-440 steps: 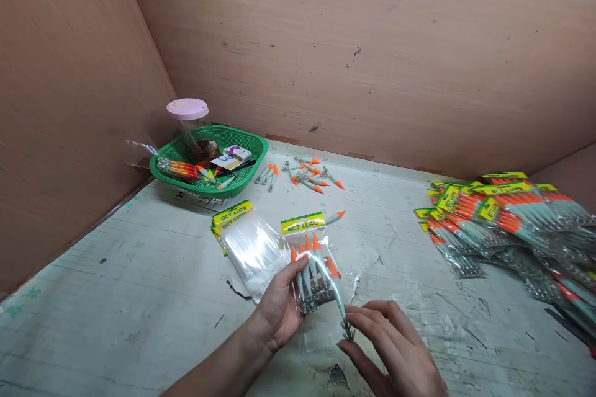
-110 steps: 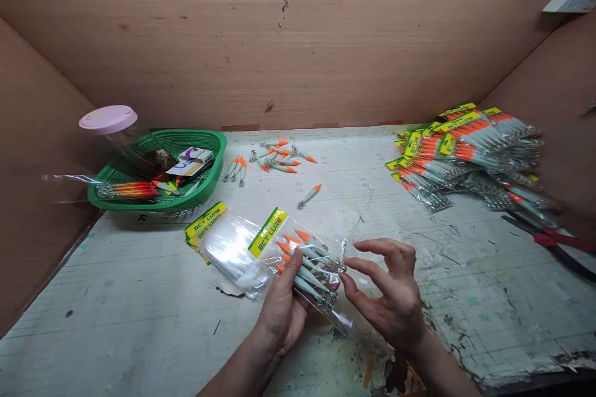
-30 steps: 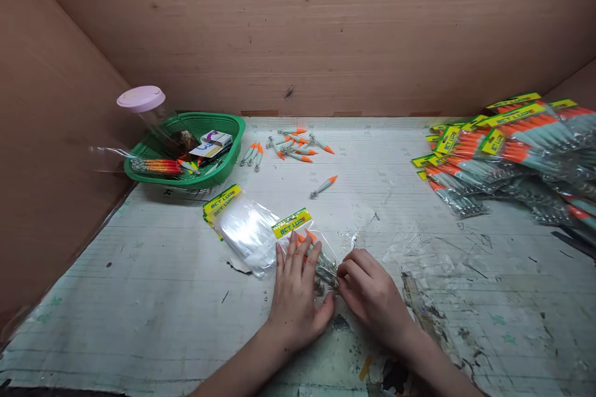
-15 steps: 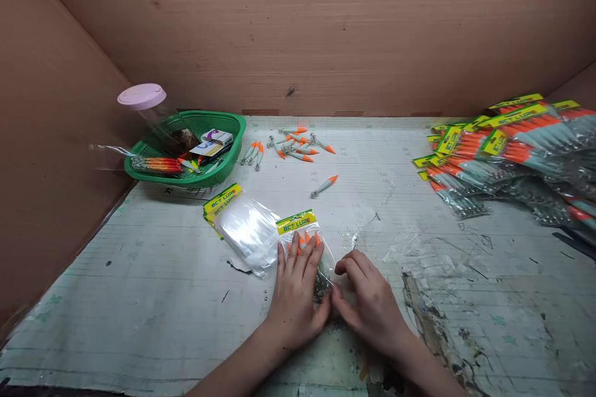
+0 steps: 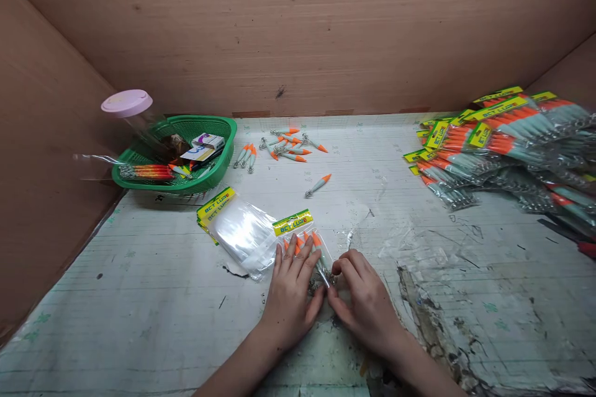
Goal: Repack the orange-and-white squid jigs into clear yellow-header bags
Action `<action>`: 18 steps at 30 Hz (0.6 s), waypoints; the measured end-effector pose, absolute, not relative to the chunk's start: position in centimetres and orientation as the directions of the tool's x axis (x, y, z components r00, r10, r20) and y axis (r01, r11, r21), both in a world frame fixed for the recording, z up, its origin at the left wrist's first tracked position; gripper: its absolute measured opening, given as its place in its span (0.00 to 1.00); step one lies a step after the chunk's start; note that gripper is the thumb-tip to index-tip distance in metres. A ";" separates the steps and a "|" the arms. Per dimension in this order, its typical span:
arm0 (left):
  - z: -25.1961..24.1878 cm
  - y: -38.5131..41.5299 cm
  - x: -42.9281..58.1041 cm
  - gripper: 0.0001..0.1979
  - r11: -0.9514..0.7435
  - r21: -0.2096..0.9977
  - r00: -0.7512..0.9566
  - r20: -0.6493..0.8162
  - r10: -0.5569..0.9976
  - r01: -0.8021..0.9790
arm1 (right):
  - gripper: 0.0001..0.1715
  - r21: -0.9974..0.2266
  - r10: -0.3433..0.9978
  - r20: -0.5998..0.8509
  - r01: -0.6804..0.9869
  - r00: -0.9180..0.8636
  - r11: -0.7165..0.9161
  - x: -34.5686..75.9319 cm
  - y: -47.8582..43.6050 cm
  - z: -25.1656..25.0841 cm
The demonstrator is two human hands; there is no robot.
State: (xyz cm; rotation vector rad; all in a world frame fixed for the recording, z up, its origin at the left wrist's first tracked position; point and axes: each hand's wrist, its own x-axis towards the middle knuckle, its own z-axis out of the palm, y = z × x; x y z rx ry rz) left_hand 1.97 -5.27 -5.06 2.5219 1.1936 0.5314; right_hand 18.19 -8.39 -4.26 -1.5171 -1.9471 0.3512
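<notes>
A clear plastic bag of orange-tipped fishing lures point(image 5: 292, 222) lies in front of me, its yellow-green header pointing away. My left hand point(image 5: 291, 298) rests flat over it with fingers stretched out, covering some of the lures. At the bag's lower right edge, the curled fingers and thumb of my right hand point(image 5: 365, 301) pinch the plastic near the hooks. Flat bags with yellow headers point(image 5: 239, 232) are stacked just left of it. Beyond the bag lies one loose lure point(image 5: 318, 186), and farther back is a cluster of loose lures point(image 5: 288, 147).
A green basket point(image 5: 205, 183) at the left holds small boxes, packed lures and a clear jar with a pink lid point(image 5: 127, 103). Filled lure bags point(image 5: 484, 142) are piled at the right. Wooden panels point(image 5: 298, 56) rise behind and beside the worn, papered tabletop.
The view has shifted slightly. My right thumb and fingers have moved closer in on the bag's lower edge, and more of the lures' hook ends shows. My left hand stays flat on the bag.
</notes>
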 end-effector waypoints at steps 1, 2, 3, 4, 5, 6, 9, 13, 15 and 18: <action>-5.0 -5.3 1.9 0.23 -0.610 0.420 0.584 0.205 0.785 0.672 | 0.07 -0.558 0.940 0.318 0.777 -0.122 0.290 18.1 -8.4 -4.2; -5.0 -5.2 1.9 0.21 -0.609 0.425 0.581 0.210 0.786 0.670 | 0.07 -0.558 0.942 0.316 0.781 -0.114 0.281 18.1 -8.4 -4.3; -4.9 -5.2 1.8 0.19 -0.607 0.431 0.577 0.216 0.788 0.667 | 0.08 -0.567 0.946 0.307 0.777 -0.108 0.273 18.0 -8.4 -4.3; -4.8 -5.2 1.8 0.19 -0.607 0.440 0.576 0.219 0.787 0.662 | 0.08 -0.587 0.950 0.296 0.765 -0.103 0.265 18.0 -8.4 -4.3; -4.7 -5.2 1.8 0.18 -0.608 0.451 0.578 0.222 0.786 0.654 | 0.09 -0.608 0.953 0.285 0.750 -0.099 0.260 18.0 -8.5 -4.4; -4.6 -5.2 1.8 0.18 -0.607 0.463 0.578 0.222 0.785 0.646 | 0.09 -0.630 0.956 0.276 0.734 -0.096 0.255 18.0 -8.5 -4.4; -4.4 -5.3 2.1 0.16 -0.581 0.494 0.553 0.221 0.803 0.646 | 0.11 -0.667 0.964 0.246 0.705 -0.097 0.241 18.1 -8.6 -4.7; -4.3 -5.2 2.9 0.09 -0.516 0.511 0.469 0.230 0.853 0.688 | 0.12 -0.644 0.963 0.249 0.725 -0.102 0.244 18.0 -8.8 -5.0; -4.3 -5.2 3.1 0.08 -0.500 0.522 0.453 0.227 0.862 0.691 | 0.11 -0.634 0.960 0.264 0.734 -0.091 0.244 17.9 -8.9 -5.0; -4.2 -5.3 3.0 0.09 -0.493 0.538 0.457 0.211 0.864 0.683 | 0.10 -0.640 0.962 0.262 0.733 -0.072 0.229 17.6 -9.0 -5.0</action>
